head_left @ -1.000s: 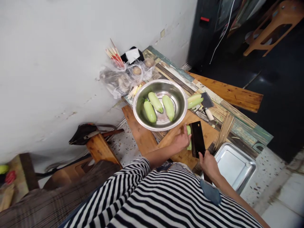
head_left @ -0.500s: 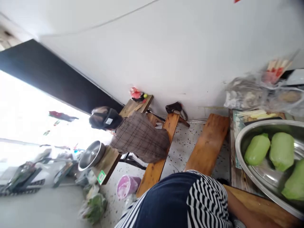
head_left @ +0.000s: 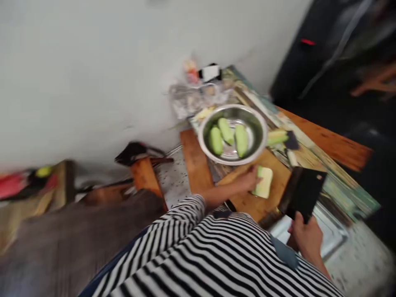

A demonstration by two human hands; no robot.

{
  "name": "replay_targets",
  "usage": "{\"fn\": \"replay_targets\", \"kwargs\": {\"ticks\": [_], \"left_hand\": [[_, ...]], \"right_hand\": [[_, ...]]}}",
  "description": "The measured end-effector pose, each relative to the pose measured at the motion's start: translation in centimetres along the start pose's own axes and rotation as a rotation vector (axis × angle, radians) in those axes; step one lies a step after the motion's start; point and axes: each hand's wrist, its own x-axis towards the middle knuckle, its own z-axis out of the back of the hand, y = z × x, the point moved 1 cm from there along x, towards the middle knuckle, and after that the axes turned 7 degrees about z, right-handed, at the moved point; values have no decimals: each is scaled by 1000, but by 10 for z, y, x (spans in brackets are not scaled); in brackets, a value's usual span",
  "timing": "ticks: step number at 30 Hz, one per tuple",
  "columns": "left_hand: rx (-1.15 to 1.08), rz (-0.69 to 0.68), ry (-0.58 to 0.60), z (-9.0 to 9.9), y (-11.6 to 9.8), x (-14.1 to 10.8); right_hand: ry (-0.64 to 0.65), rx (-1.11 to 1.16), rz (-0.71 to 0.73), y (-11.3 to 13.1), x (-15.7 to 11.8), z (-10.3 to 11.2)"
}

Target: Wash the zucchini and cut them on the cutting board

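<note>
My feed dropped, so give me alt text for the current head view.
The right hand holds a dark cleaver near the cutting board, where the left hand touches a cut green squash; three more squashes sit in a metal bowl.

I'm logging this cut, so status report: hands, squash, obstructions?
Right hand gripping cleaver, blade off the squash. Left hand at cut squash, pale face showing, on board. Steel bowl close beyond left hand.
</note>
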Motion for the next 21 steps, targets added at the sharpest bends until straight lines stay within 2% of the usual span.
{"fn": "replay_targets", "kwargs": {"ticks": [2,3,8,12,15,18,21], "left_hand": [[67,-74,112,-20,-18,2],[108,-90,118,-24,-24,3],[288,-115,-27,-32,-49,-5],[375,-53,-86,-54,-63,-9],[465,-58,-100,-66,-66,-5],[535,-51,-81,-64,-64,0],[590,-28,-60,-51,-62,5]], "right_hand": [[-22,100,-179,-33,-25,-1],[-26,160,-227,-41,-34,-5],[-45,367,-298,-53,-65,-26],[-89,405,-320,-61,-91,-39],[-136,405,-340,-69,-106,-48],[-171,372,-359,-76,-116,-53],[-183,322,-358,-83,-122,-55]]}}
